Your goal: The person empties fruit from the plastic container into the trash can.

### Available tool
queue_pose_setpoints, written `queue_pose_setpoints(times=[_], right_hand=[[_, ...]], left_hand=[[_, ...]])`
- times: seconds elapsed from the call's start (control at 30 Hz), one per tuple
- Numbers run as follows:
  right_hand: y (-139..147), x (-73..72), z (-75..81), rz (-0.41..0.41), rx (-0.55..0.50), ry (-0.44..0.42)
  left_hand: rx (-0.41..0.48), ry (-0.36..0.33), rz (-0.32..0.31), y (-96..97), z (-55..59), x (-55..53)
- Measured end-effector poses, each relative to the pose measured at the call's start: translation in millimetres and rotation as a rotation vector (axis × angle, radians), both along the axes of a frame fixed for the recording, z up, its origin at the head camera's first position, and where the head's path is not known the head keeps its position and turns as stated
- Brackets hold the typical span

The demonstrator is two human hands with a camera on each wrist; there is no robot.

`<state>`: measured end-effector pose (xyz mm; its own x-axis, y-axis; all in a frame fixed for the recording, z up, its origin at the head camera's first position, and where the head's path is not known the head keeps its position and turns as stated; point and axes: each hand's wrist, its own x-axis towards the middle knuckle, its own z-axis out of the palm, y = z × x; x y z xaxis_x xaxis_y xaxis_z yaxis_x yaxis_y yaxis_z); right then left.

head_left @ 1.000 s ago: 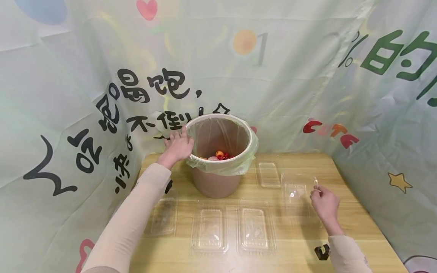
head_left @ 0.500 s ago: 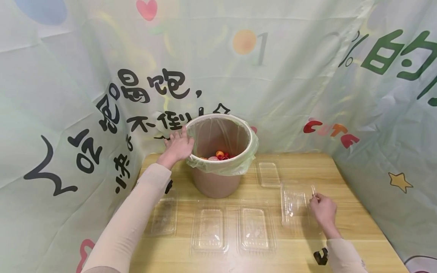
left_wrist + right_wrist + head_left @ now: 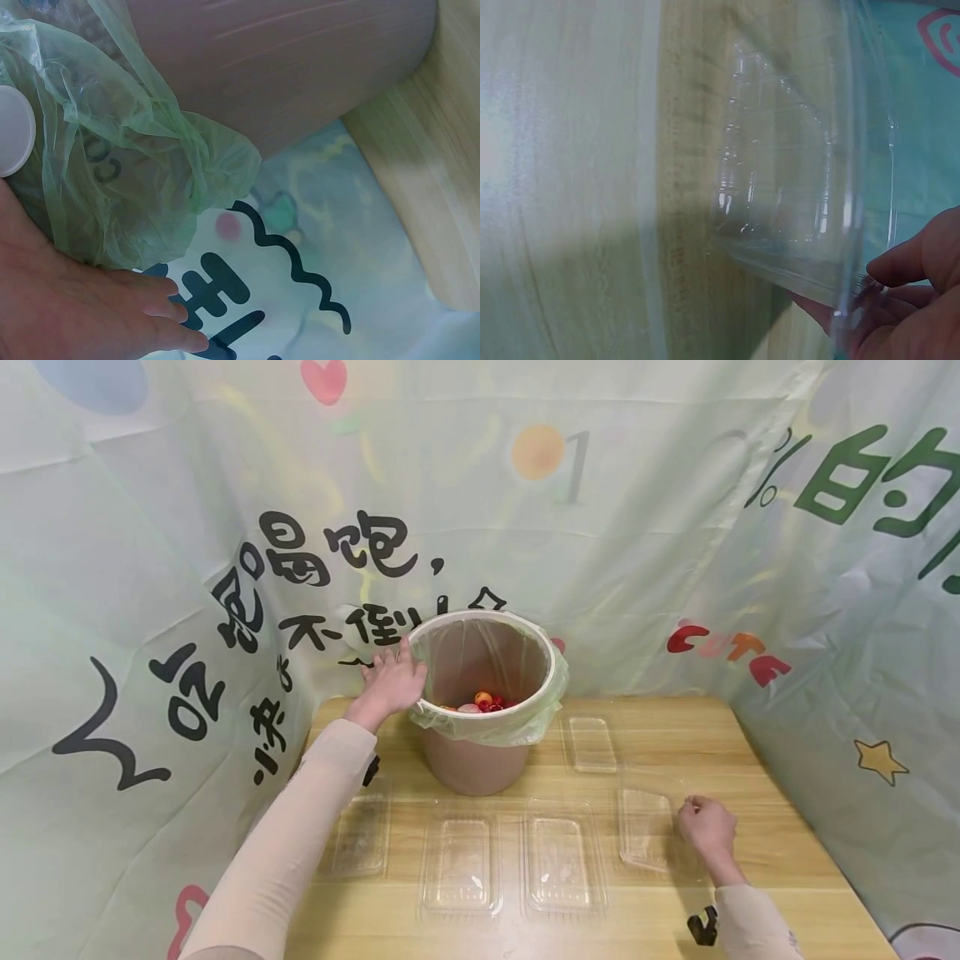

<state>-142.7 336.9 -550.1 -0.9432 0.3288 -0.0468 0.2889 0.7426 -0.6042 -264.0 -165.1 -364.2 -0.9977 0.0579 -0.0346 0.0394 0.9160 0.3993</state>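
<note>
A pinkish-brown bin [image 3: 480,764] lined with a thin green plastic bag [image 3: 551,697] stands at the back of the table. My left hand [image 3: 392,681] rests against the left side of its rim; in the left wrist view the fingers [image 3: 161,334] stretch out beside the bag. Red and orange round items [image 3: 486,700] lie inside the bin, too small to name surely. On the right, my right hand [image 3: 707,827] pinches the edge of a clear plastic container [image 3: 647,828]. The right wrist view has that container [image 3: 780,157] tilted, with thumb and fingers at its rim.
More clear containers lie on the wooden table: a left one [image 3: 362,835], two front ones [image 3: 461,864] and a back one [image 3: 591,743] right of the bin. Printed cloth [image 3: 630,560] walls the table at the back and sides.
My right hand has come slightly nearer and left, lowering the clear container toward the table. The left hand and the bin have stayed put.
</note>
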Motion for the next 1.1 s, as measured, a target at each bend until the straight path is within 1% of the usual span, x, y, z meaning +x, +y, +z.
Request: queue_pose_setpoints(times=[0.1, 0.43, 0.73, 1.1], right_hand=[[1.2, 0.3, -1.0, 0.014, -0.006, -0.025], [1.4, 0.0, -3.5, 0.007, -0.025, -0.035], [4.0, 0.5, -6.1, 0.003, -0.028, 0.006], [3.5, 2.5, -5.4, -0.002, -0.034, 0.01]], left_hand=[[-0.003, 0.007, -0.001, -0.1, -0.4, -0.5], [-0.005, 0.015, -0.003, 0.0, 0.4, -1.0], [0.019, -0.004, 0.001, -0.5, -0.2, 0.5], [0.026, -0.013, 0.0, -0.4, 0.9, 1.9]])
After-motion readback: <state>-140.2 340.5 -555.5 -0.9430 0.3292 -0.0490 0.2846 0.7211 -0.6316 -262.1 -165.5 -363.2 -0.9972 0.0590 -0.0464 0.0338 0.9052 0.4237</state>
